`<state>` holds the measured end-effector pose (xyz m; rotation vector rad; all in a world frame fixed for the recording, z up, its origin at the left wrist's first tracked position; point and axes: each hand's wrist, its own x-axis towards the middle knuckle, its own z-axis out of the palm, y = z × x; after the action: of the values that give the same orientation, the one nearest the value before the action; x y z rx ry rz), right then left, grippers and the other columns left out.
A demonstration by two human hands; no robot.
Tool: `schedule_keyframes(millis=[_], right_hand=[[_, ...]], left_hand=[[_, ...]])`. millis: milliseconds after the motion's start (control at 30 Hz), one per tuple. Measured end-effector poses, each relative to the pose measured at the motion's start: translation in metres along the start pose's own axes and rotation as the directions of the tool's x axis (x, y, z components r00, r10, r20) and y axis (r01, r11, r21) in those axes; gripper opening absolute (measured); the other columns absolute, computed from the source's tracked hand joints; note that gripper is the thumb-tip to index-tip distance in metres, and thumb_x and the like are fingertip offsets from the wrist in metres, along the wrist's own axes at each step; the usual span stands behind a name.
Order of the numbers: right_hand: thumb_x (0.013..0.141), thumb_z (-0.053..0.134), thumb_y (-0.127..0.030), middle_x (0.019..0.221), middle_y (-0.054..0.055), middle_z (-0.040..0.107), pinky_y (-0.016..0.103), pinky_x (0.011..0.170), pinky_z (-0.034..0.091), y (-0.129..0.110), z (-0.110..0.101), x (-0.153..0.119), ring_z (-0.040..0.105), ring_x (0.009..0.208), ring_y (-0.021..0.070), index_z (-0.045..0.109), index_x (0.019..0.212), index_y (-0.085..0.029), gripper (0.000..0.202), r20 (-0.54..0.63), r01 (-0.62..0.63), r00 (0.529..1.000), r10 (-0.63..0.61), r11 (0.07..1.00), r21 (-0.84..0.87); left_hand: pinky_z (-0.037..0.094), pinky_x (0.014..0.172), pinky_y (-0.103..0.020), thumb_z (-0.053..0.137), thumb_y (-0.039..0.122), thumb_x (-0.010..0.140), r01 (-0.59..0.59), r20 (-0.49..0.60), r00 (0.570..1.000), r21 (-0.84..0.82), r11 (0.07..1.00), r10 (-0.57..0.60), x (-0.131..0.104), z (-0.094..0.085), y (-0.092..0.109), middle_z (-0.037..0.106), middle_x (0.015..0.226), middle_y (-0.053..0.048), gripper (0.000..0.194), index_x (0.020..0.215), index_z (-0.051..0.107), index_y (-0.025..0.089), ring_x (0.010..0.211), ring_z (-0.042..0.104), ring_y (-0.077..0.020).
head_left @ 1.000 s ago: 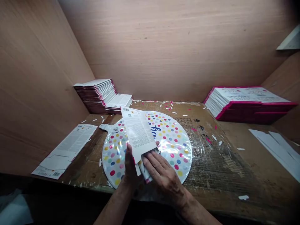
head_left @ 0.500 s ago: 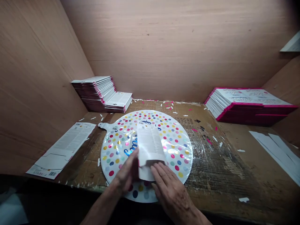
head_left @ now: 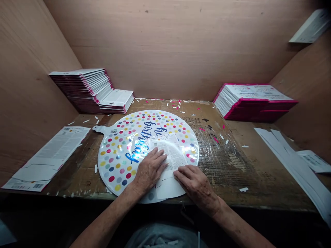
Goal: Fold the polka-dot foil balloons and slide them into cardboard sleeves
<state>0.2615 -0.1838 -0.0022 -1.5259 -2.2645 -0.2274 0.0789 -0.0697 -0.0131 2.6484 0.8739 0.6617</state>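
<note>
A printed white cardboard sleeve lies on a round foil balloon with coloured dots and blue "birthday" lettering. The sleeve's blank flap points toward me. My left hand rests flat on the sleeve's left side, fingers stretched out. Along the sleeve's right edge lies my right hand, its fingers slightly bent and close together, touching the card. The thumbs are mostly hidden. At the balloon's left side its tail sticks out.
Stacks of folded sleeves stand at the back left and back right. A flat printed card lies at the left, white strips at the right. Small white and pink scraps dot the cardboard-covered table. Wooden walls enclose it.
The sleeve, bulged open half a second ago, now lies flat on the balloon. My left hand has moved from its side onto its top; my right hand has shifted to its right edge.
</note>
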Motion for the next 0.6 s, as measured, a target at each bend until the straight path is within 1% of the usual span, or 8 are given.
schedule_keyframes(millis=[67,167,267,333,400,467,533,600], right_hand=[[0.099,0.044,-0.018,0.092,0.008,0.065,0.034,0.079,0.045,0.005,0.001,-0.001,0.055,0.084,0.0201,0.065,0.098,-0.015,0.022,0.024,0.079,0.997,-0.079,0.997,-0.005],[0.100,0.041,-0.018,0.091,0.008,0.065,0.033,0.078,0.042,0.009,0.004,0.005,0.054,0.080,0.0188,0.064,0.095,-0.015,0.023,0.005,0.161,0.987,-0.161,0.987,-0.004],[0.098,0.047,-0.023,0.082,0.006,0.062,0.032,0.075,0.040,0.008,0.009,0.020,0.053,0.076,0.0186,0.061,0.084,-0.016,0.022,0.037,0.148,0.989,-0.146,0.988,-0.036],[0.097,0.048,-0.026,0.078,0.006,0.061,0.034,0.073,0.040,0.005,0.009,0.028,0.054,0.074,0.0198,0.059,0.078,-0.016,0.024,0.098,0.139,0.987,-0.130,0.985,-0.102],[0.098,0.046,-0.028,0.077,0.007,0.062,0.034,0.070,0.039,0.002,0.001,0.029,0.054,0.072,0.0203,0.058,0.078,-0.016,0.027,0.171,0.156,0.976,-0.132,0.978,-0.140],[0.100,0.043,-0.031,0.076,0.005,0.062,0.031,0.063,0.038,0.001,-0.014,0.017,0.054,0.065,0.0178,0.057,0.081,-0.016,0.028,0.263,0.167,0.954,-0.143,0.984,-0.069],[0.101,0.042,-0.038,0.069,-0.001,0.059,0.029,0.056,0.034,0.000,-0.030,-0.005,0.051,0.057,0.0142,0.055,0.080,-0.019,0.031,0.331,0.139,0.930,-0.160,0.987,0.085],[0.099,0.045,-0.045,0.061,-0.003,0.056,0.027,0.053,0.033,-0.001,-0.041,-0.029,0.050,0.052,0.0121,0.053,0.073,-0.020,0.037,0.263,0.080,0.956,-0.127,0.980,0.183]], left_hand=[[0.041,0.110,-0.049,0.048,0.029,0.095,0.003,0.009,1.000,0.002,1.000,-0.003,-0.002,0.000,0.000,0.063,0.130,-0.010,0.030,0.118,0.064,0.017,0.131,0.049,-0.0297],[0.043,0.109,-0.048,0.049,0.030,0.095,-0.003,0.005,1.000,0.004,1.000,0.003,-0.001,0.000,-0.002,0.064,0.129,-0.009,0.029,0.117,0.064,0.019,0.130,0.050,-0.0290],[0.044,0.108,-0.048,0.050,0.030,0.094,-0.014,0.007,1.000,0.010,1.000,0.014,0.002,0.001,-0.004,0.064,0.127,-0.010,0.028,0.116,0.064,0.018,0.129,0.051,-0.0296],[0.045,0.108,-0.047,0.052,0.028,0.093,-0.026,0.016,1.000,0.005,1.000,0.026,0.003,0.001,-0.004,0.064,0.127,-0.009,0.028,0.117,0.064,0.018,0.128,0.052,-0.0290],[0.045,0.108,-0.046,0.053,0.027,0.093,-0.039,0.026,0.999,-0.007,0.999,0.039,0.004,0.000,-0.004,0.064,0.128,-0.009,0.028,0.117,0.063,0.019,0.128,0.052,-0.0282],[0.045,0.108,-0.046,0.052,0.027,0.093,-0.061,0.028,0.998,-0.014,0.998,0.061,0.005,0.000,-0.003,0.064,0.128,-0.010,0.027,0.116,0.063,0.018,0.128,0.052,-0.0285],[0.045,0.108,-0.047,0.051,0.026,0.094,-0.088,0.016,0.996,-0.021,0.996,0.088,0.006,0.000,-0.002,0.064,0.127,-0.011,0.026,0.114,0.064,0.018,0.129,0.052,-0.0291],[0.044,0.108,-0.049,0.052,0.024,0.093,-0.116,0.004,0.993,-0.041,0.992,0.117,0.007,0.002,0.000,0.064,0.127,-0.012,0.023,0.112,0.064,0.018,0.128,0.052,-0.0292]])
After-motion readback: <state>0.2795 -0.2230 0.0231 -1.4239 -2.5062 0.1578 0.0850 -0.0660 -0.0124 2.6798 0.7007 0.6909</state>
